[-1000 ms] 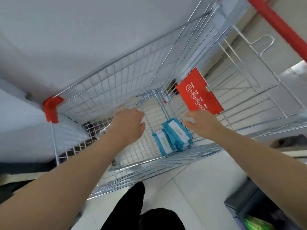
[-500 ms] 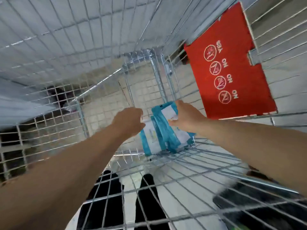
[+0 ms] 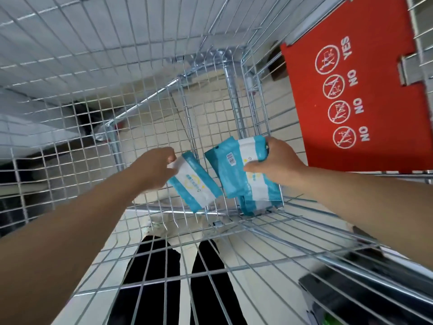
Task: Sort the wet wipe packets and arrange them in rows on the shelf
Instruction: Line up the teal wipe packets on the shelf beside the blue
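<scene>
a wire cart point(image 3: 70, 66) holds blue packets point(image 3: 250, 181) (pale floor tiles point(image 3: 210, 113) beneath).

One head-worn view looks steeply down into the cart point(image 3: 93, 66) from close above; red panel point(image 3: 375, 151) at 2 o'clock, legs point(image 3: 206, 289) at 6.

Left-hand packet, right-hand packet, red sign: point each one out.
Left-hand packet point(image 3: 195, 184): head view, white middle band.
Right-hand packet point(image 3: 234, 177): head view, blue face below barcode.
Red sign point(image 3: 386, 102): head view, bare red area.
</scene>
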The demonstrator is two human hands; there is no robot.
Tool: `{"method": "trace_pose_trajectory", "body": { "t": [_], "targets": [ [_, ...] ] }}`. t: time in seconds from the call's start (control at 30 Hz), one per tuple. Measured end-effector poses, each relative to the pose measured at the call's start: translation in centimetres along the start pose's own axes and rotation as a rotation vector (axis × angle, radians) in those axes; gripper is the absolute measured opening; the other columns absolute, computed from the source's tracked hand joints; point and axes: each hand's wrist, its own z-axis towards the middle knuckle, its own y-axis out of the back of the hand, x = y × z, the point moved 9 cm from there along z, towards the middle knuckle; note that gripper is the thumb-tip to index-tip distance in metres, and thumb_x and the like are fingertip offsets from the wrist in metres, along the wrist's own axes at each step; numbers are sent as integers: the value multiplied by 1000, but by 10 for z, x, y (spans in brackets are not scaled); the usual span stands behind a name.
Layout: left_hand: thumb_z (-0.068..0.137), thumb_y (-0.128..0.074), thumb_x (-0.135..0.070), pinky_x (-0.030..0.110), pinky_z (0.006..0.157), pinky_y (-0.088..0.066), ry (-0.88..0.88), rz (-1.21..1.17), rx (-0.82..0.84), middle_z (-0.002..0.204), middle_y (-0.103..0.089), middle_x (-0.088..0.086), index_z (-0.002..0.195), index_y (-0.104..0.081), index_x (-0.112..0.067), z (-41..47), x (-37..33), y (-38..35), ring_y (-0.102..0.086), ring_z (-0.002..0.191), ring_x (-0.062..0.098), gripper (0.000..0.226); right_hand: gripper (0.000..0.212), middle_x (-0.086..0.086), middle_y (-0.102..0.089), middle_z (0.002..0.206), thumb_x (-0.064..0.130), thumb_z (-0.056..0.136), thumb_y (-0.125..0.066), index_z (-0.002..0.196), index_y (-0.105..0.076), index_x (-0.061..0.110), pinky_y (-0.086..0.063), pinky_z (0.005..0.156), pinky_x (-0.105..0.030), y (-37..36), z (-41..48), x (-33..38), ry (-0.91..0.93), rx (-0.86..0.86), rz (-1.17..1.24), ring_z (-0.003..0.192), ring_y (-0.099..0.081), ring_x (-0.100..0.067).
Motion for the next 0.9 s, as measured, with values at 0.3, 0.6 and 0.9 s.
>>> {"method": "trace_pose_trajectory", "body": {
  "t": [0.3, 0.6, 0.9],
  "targets": [
    [93, -56, -18, 20, 49, -36, 41, -165, -39, 107, -56, 0, 122, -50, -13, -8, 14, 9, -48, 63, 9, 30, 21, 3, -61, 71, 18, 73, -79, 85, -65, 8, -38, 47, -18, -41, 15, 11, 51, 65, -104, 58, -53, -6],
    [94, -54, -20, 45, 86, -55, -20, -495, 224, 110, -66, 8, 111, -56, -15, -4, -52, -29, -67, 92, 22, 18, 28, -1, -65, 103, 5, 89, -53, 116, -56, 10, -42, 65, -21, 67, 19, 46, 140, -252, 87, 86, -60, -15],
    [83, -71, -18, 16, 62, -39, -139, -465, 8, 110, -54, 4, 125, -54, -12, 17, -122, -58, -51, 84, 14, 46, 33, 7, -57, 95, 3, 92, -48, 124, -52, 10, -38, 63, -13, 67, 21, 44, 196, -185, 137, 82, -51, -7]
  ]
}}
